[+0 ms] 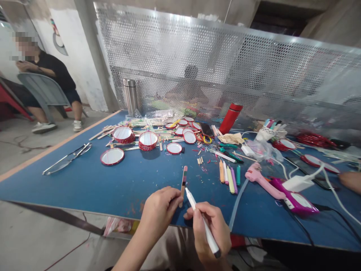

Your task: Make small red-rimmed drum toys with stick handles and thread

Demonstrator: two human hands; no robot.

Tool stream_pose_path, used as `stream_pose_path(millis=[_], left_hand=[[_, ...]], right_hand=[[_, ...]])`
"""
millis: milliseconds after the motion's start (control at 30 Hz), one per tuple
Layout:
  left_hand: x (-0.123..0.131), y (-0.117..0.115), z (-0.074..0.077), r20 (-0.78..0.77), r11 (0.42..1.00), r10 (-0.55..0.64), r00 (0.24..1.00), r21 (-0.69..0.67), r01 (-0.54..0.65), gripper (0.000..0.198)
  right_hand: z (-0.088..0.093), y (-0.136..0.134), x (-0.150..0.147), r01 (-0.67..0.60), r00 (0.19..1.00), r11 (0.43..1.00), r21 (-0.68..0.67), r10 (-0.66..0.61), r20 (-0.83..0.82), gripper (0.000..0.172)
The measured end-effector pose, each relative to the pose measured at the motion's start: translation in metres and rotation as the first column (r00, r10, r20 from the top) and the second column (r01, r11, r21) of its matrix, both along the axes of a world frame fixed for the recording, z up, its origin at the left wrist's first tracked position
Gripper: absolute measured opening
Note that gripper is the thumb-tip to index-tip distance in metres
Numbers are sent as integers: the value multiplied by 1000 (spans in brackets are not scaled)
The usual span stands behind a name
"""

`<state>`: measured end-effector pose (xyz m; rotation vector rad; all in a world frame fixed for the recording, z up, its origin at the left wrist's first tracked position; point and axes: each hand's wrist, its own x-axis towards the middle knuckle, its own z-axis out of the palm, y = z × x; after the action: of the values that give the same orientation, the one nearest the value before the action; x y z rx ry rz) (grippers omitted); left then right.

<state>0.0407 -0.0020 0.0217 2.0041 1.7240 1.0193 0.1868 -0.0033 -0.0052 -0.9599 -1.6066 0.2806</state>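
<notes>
Across the blue tabletop's (84,184) near side, the wooden stick (184,180) is pinched low by the left hand (163,206), seemingly so its banded face is left exposed; the white marker (209,236) is gripped pen-fashion by the right hand (220,227), presumably for control.

"What's hard to see on your stick (184,176)?"

"My left hand (162,206) covers part of its lower end, and the meeting point is too small to tell whether my marker (209,236) touches it."

"And the marker?"

"Its middle is partly hidden in my right hand (213,222)."

"The edges?"

"Near, my left forearm (135,241) is cut off; right, someone's hand or arm (350,181), blurred. Far left, a seated person's head (26,47) is blurred into squares."
</notes>
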Motion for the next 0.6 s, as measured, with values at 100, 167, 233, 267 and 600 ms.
stream_pose_path(millis=[100,167,233,267,600], left_hand=[[0,0,-1,-2,1000,3,1000,3,-3,16],[0,0,-1,-1,1000,-1,1000,1,1,17],[0,0,-1,1,1000,-4,1000,0,4,17],[0,0,0,2,1000,-4,1000,2,4,17],[0,0,2,-8,1000,3,1000,20,-3,17]], right_hand=[[-1,1,-1,-17,1000,1000,4,17,-16,7],[-3,1,0,-34,999,999,-12,34,-11,8],[-4,1,1,-26,1000,999,-18,26,-7,8],[-5,1,1,-22,1000,1000,-18,22,-5,7],[4,-1,0,3,1000,1000,-26,-2,9,6]])
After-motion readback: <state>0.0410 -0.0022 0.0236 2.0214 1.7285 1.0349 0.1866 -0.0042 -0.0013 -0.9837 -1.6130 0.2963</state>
